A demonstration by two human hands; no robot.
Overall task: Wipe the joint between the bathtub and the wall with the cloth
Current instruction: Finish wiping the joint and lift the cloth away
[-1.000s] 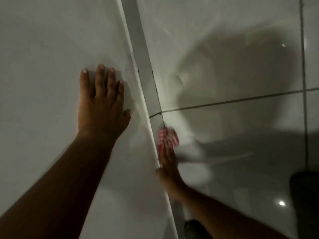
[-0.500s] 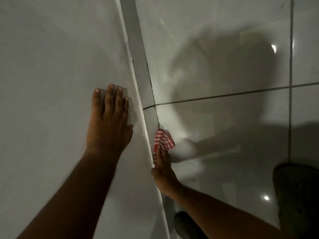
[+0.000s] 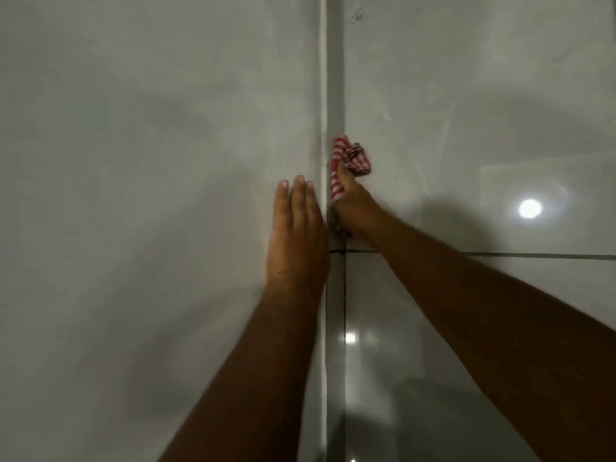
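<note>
A narrow grey joint [image 3: 335, 78] runs straight up the middle of the view, between the matte white bathtub surface [image 3: 150, 195] on the left and the glossy wall tiles [image 3: 466, 111] on the right. My right hand [image 3: 353, 205] presses a red-and-white striped cloth [image 3: 350, 161] against the joint, fingers closed on it. My left hand [image 3: 296, 235] lies flat on the bathtub surface just left of the joint, fingers together and holding nothing.
A horizontal grout line [image 3: 500, 254] crosses the glossy tiles on the right, below my right hand. Bright lamp reflections [image 3: 530, 208] shine on the tiles. A dark shadow falls over the lower right.
The view has swung so the joint now stands vertical. My right hand has slid the cloth further along the joint, past the grout line. My left hand has shifted close beside the joint.
</note>
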